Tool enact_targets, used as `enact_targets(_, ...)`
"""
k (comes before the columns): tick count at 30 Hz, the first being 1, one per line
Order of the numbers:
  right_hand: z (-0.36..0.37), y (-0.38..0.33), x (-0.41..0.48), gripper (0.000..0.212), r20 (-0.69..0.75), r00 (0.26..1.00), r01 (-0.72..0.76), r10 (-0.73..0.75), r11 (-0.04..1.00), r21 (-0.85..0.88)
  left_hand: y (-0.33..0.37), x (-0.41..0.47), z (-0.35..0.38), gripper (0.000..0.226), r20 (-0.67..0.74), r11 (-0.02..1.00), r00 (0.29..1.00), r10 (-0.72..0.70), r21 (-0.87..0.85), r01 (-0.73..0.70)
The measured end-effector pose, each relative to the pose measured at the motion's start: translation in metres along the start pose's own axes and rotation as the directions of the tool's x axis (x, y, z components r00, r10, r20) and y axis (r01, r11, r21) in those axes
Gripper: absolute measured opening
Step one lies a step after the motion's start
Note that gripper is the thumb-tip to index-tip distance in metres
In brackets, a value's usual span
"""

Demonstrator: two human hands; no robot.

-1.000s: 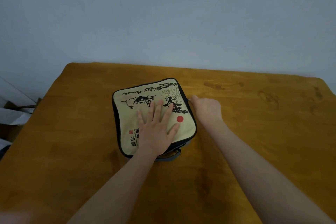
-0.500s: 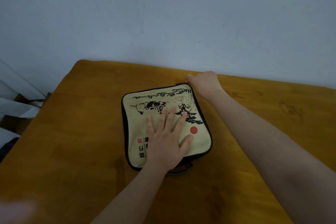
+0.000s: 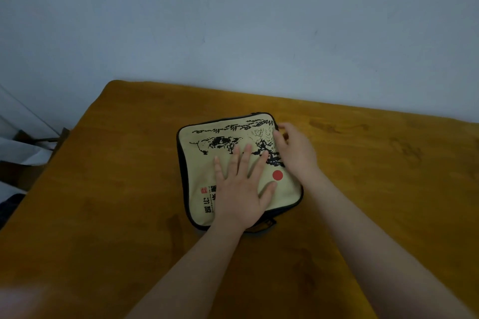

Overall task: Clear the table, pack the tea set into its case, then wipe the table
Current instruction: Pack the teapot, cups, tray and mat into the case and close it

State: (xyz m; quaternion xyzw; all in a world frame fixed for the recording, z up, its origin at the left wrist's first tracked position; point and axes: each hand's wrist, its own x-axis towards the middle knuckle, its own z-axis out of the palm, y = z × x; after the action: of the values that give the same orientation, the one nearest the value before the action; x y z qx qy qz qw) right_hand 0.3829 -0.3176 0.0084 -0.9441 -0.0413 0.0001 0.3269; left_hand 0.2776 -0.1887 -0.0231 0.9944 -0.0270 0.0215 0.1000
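You are at the closing end of the packing step. The square beige fabric case (image 3: pixel 202 163), printed with black ink drawings and a red dot (image 3: pixel 277 175), lies flat on the orange-brown wooden surface (image 3: pixel 116 189), towards its far side. No tea ware is in sight outside it.

Your left hand (image 3: pixel 239 189) presses down on the lid with its fingers (image 3: pixel 246 155) straight and spread, grasping nothing. Your right hand (image 3: pixel 295 153) sits at the case's far right corner with its fingers (image 3: pixel 282 128) curled over the dark edge. Whether they pinch a zip pull cannot be told, since the hand hides that spot.

If the zip is not fully round, keep the lid pinned and run it along the edge. After that, move the case off and wipe the surface, where dark smudges (image 3: pixel 404 147) show on the right.
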Motion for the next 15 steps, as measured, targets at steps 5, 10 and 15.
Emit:
enact_targets(5,0.007,0.012,-0.079,0.054,0.107,0.977,-0.197,0.185,0.974,0.113,0.002,0.0,-0.007,0.066,0.058,1.0,0.998,-0.007,0.017,0.006)
enact_targets(10,0.005,0.005,-0.099,0.053,0.079,0.951,-0.309,0.3,0.939,0.149,-0.001,-0.003,-0.018,0.064,0.151,1.0,0.988,0.02,-0.006,-0.019)
enact_targets(15,0.006,-0.004,-0.102,0.046,0.109,0.934,-0.356,0.341,0.917,0.179,-0.018,-0.027,-0.036,0.056,0.191,0.996,0.98,0.056,-0.083,-0.04)
